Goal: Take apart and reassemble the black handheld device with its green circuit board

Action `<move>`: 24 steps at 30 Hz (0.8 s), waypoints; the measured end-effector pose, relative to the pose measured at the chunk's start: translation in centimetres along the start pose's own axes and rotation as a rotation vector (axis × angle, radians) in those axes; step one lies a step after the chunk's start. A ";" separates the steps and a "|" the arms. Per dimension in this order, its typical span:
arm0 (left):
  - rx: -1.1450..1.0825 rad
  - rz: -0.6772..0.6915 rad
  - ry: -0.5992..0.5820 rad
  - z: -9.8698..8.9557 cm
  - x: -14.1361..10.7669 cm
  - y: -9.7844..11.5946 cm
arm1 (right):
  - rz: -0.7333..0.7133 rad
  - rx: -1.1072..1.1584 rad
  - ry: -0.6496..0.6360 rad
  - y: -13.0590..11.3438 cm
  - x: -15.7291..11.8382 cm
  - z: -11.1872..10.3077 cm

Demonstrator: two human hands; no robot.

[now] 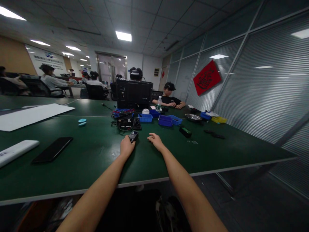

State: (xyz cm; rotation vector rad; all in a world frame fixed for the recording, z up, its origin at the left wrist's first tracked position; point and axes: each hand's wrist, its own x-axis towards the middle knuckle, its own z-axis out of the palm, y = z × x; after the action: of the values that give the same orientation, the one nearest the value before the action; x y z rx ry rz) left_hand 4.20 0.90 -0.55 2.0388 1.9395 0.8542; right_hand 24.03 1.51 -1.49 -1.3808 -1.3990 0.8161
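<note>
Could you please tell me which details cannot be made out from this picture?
In the head view:
Small black device: partly covered by the left hand; display too small to read.
Long white object: cut off by the left edge.
Black monitor: its back faces the camera, hiding the screen.

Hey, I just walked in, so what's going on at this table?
Someone's left hand is gripping a small dark device with a screen at the green table. Their right hand is beside it, fingers slightly curled, with nothing visible in it. Farther back are a light blue tray and a black monitor. Another person sits across the table.
</note>
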 end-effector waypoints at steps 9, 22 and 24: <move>0.014 -0.148 0.063 -1.7 1.2 -2.4 | -0.042 0.002 -0.027 0.1 -0.3 -0.6; 0.082 -0.332 0.145 -5.0 3.3 -7.4 | -0.063 0.051 -0.044 0.9 0.3 -0.6; 0.092 -0.364 0.157 -5.9 3.4 -8.3 | -0.067 0.056 -0.047 1.0 0.4 -0.6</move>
State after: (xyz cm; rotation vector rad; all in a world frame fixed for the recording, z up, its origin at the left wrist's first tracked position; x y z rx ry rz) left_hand -6.04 3.74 0.83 1.6238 2.3750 0.8698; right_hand 25.02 1.92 -2.19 -1.2723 -1.4404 0.8429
